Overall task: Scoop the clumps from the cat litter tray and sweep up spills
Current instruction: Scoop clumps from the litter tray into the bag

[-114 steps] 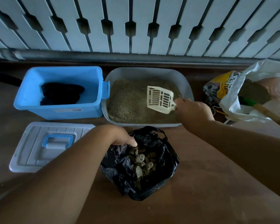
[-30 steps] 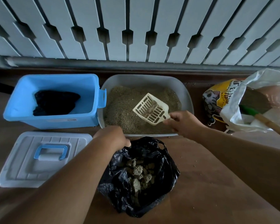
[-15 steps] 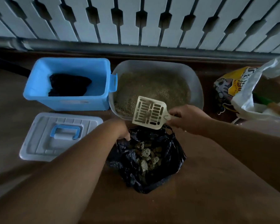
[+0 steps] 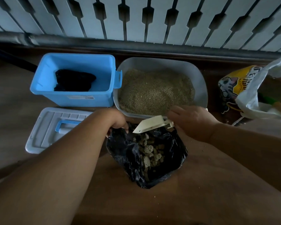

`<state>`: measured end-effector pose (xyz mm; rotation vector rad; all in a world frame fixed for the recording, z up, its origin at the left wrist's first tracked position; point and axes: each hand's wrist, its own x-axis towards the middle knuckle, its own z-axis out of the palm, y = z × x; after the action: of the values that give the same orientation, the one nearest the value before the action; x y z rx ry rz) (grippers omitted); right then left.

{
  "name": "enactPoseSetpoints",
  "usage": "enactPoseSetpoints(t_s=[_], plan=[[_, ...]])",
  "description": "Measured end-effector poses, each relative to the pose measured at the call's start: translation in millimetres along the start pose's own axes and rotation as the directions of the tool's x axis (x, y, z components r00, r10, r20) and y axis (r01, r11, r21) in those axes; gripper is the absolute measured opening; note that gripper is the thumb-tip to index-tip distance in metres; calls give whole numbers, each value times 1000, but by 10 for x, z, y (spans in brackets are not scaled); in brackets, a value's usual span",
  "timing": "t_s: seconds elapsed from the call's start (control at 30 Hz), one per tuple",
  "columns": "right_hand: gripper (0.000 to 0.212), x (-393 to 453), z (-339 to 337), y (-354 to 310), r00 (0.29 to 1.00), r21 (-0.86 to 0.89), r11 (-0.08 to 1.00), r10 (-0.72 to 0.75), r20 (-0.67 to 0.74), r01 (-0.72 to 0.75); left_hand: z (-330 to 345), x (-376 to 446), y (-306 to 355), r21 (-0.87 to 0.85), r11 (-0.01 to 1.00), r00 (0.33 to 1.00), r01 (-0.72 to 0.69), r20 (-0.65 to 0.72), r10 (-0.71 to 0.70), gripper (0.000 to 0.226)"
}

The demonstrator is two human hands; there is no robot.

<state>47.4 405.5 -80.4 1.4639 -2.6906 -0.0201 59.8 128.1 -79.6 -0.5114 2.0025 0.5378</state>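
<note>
A grey litter tray full of tan litter stands by the fence. In front of it a black plastic bag lies open on the floor, with several grey clumps inside. My right hand grips the handle of a cream slotted scoop, which is tipped face-down over the bag's mouth. My left hand pinches the bag's left rim and holds it open.
A blue bin holding a dark cloth stands left of the tray, its white lid on the floor in front. At right are a yellow litter bag and a white plastic bag with a green-and-wood handle. Small crumbs dot the brown floor.
My right hand has carried the scoop from over the litter back to the bag and turned it over above the opening. My left hand has stayed on the bag's rim.
</note>
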Motion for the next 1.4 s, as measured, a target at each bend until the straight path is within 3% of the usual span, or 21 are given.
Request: enactPoseSetpoints(t_s=[0.13, 0.37, 0.5, 0.57, 0.67, 0.87, 0.97, 1.1, 1.2, 1.4], plan=[[32, 21, -12, -48, 996, -43, 997, -65, -54, 63, 30, -40, 25, -42, 999, 999, 10, 41, -8, 38], [30, 45, -47, -111, 998, 2, 999, -53, -26, 53, -12, -74, 41, -2, 1000, 999, -20, 35, 20, 35], [20, 64, -48, -148, 988, 124, 980, 151, 41, -155, -26, -63, 30, 1, 1000, 996, -24, 83, 24, 41], [19, 104, -59, -142, 948, 126, 944, 291, 124, -306, -27, -54, 15, -7, 1000, 992, -9, 129, 10, 46], [19, 122, -40, -113, 904, 192, 895, 357, 234, -403, -50, -52, 66, -71, 997, 982, -12, 187, 25, 52], [35, 142, -55, -96, 848, 115, 861, 450, 280, -495, -222, -110, 304, 0, 992, 991, -125, -45, 125, 34], [34, 257, -122, -52, 836, 41, 865, 471, 281, -501, -310, -22, 313, -52, 997, 993, -61, -100, 55, 29], [33, 410, -84, 76, 791, 3, 823, 544, 281, -567, -361, 103, 194, -148, 987, 994, 68, -75, -80, 23], [23, 506, -28, 167, 729, 87, 738, 630, 270, -670, -315, 116, 111, -204, 977, 995, 68, -54, -81, 18], [21, 717, 23, 121, 778, 216, 755, 549, 306, -618, -278, 119, 52, -298, 954, 997, 34, -57, -54, 31]])
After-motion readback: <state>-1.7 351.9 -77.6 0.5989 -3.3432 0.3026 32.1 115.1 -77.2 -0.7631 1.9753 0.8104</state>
